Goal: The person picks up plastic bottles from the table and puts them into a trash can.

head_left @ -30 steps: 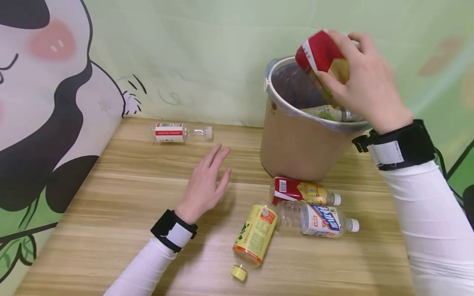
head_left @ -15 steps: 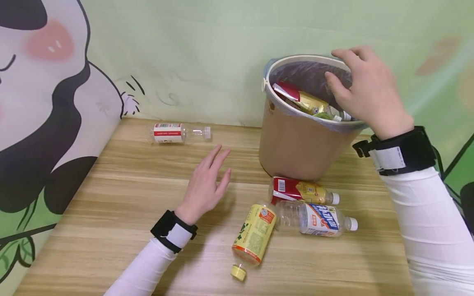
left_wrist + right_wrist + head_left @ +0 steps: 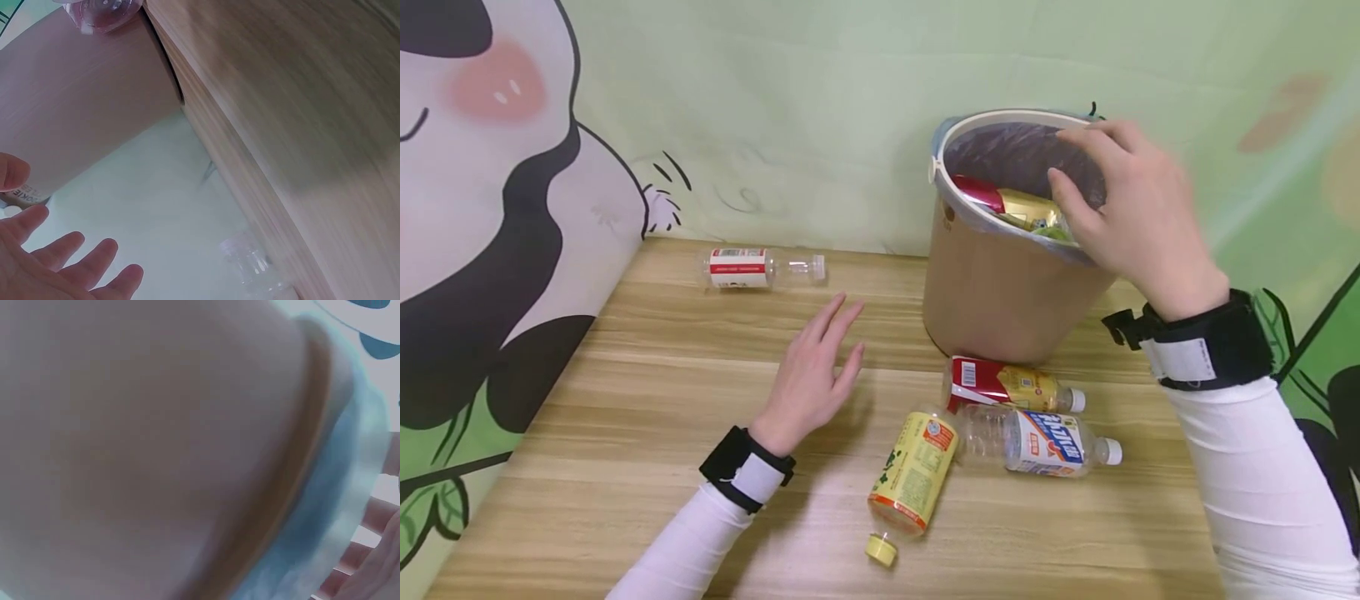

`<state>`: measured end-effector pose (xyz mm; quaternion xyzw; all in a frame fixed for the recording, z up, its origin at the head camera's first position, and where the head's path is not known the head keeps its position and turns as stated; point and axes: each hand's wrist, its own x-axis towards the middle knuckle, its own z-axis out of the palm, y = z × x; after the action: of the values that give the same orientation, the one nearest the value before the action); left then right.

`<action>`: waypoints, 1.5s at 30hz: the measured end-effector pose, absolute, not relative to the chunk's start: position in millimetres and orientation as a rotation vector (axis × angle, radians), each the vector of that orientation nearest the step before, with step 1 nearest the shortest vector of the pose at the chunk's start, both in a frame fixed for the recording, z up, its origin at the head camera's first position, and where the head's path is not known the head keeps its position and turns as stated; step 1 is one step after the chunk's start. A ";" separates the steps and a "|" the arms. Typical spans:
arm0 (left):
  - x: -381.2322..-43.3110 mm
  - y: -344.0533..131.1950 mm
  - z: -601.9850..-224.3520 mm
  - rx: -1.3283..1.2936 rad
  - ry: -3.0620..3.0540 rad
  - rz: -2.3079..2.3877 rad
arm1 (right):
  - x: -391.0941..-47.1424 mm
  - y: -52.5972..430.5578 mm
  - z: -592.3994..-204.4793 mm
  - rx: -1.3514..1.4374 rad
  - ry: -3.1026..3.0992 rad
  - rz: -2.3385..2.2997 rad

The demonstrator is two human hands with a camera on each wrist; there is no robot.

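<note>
My right hand (image 3: 1138, 208) hovers over the right side of the trash bin (image 3: 1000, 292), thumb and fingers apart, holding nothing. Inside the bin lies a red and gold bottle (image 3: 1022, 204), partly below the rim. Over the table my left hand (image 3: 808, 371) has its fingers spread and grips nothing; its fingers also show in the left wrist view. Nearest to it are a clear bottle with a red and white label (image 3: 737, 267) and a yellow-labelled bottle (image 3: 917, 467). In the right wrist view the bin wall (image 3: 137, 450) fills most of the picture.
Before the bin, another red and gold bottle (image 3: 1000, 385) lies beside a clear bottle with a blue and white label (image 3: 1048, 443). A blue bag (image 3: 325, 487) lines the bin. Behind the wooden table (image 3: 625, 433) hangs a printed green backdrop (image 3: 775, 108).
The right hand has let go of the red and gold bottle, which now lies inside the bin. That hand has since come slightly lower and nearer. The left hand has hardly moved.
</note>
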<state>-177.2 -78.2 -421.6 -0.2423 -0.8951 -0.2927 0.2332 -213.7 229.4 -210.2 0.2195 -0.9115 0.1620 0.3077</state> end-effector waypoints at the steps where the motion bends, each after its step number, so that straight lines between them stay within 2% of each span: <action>1: -176.9 -78.6 -421.7 -0.666 -2.459 -0.802 | -211.7 227.0 -212.2 0.597 -2.389 0.441; 11: -164.2 -77.6 -419.7 -0.713 -2.579 -0.802 | -184.2 202.1 -245.4 0.778 -2.129 0.584; 22: -140.9 -65.2 -418.2 -0.847 -2.695 -0.822 | -156.7 185.4 -298.7 0.826 -2.036 0.772; 33: -117.9 -50.6 -412.6 -0.915 -2.777 -0.865 | -146.6 183.1 -351.2 0.745 -2.142 1.029; 45: -98.2 -42.4 -414.4 -0.956 -2.888 -0.830 | -137.0 185.2 -382.1 0.705 -2.236 1.280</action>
<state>-98.2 -42.4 -414.4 -0.3033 -0.9158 -0.2633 -0.0059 -137.0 185.2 -382.1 0.2566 -0.8140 0.4660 0.2332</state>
